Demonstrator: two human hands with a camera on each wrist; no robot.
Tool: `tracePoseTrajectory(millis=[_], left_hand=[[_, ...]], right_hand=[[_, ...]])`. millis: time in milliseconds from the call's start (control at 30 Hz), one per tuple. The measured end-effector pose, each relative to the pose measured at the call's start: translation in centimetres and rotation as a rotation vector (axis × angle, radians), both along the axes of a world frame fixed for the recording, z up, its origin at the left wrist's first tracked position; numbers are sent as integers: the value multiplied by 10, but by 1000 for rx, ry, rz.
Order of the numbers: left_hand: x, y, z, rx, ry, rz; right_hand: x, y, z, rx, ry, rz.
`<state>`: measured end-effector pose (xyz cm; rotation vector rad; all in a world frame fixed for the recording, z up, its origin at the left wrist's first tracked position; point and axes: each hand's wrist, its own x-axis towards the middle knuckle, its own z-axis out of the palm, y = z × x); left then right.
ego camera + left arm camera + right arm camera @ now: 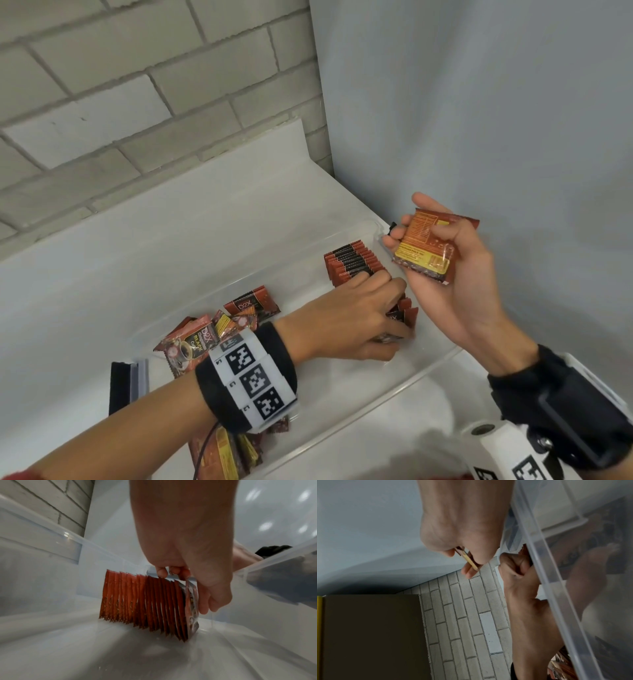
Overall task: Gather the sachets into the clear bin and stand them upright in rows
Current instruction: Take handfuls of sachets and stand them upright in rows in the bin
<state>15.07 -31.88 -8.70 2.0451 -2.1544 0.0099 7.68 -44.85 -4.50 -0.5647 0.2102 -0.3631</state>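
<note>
Left hand (pixel 356 322) down in the clear bin (pixel 428 368), fingers (pixel 162 572) curled over the near end of the upright sachet row (pixel 145 603) — evidently bracing it against toppling. Right hand (pixel 442 270) above the rim, fingers clamped on one sachet (pixel 424 250), likely next in. Loose sachets (pixel 205 332) heaped at the bin's left end. Row's full side-on length shown only by left wrist view.

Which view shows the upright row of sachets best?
Left wrist: the upright row of sachets shows side-on, each standing edge distinct. The head view shows only the tops, partly behind the left hand. The right wrist view barely shows it.
</note>
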Motion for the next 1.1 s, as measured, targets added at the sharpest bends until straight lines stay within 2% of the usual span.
tracePoseTrajectory(millis=[133,233,400,500,667,767,867,1033,1100], left_hand=[[9,4,9,-39,121,64],[20,9,26,-84,291,191],[31,20,62,-129,876,497],[30,21,75,-200,1211,558],[23,23,85,-262,1382,568],[21,25,87,-310,1527,608],[20,31,88,-388,1587,643],[15,37,84,-421,1612,707],[12,38,82,-407,1570,738]], right_hand=[[0,2,0,-117,88,27],[0,1,-1,-213,42,38],[-2,2,-2,-387,-91,84],[-4,5,-1,-470,-118,170],[-4,3,-7,-559,-147,239],[-5,-1,-9,-454,-145,290],[-10,-5,-6,-344,-135,368],[-17,-9,7,-533,116,289],[-17,-13,9,-586,167,226]])
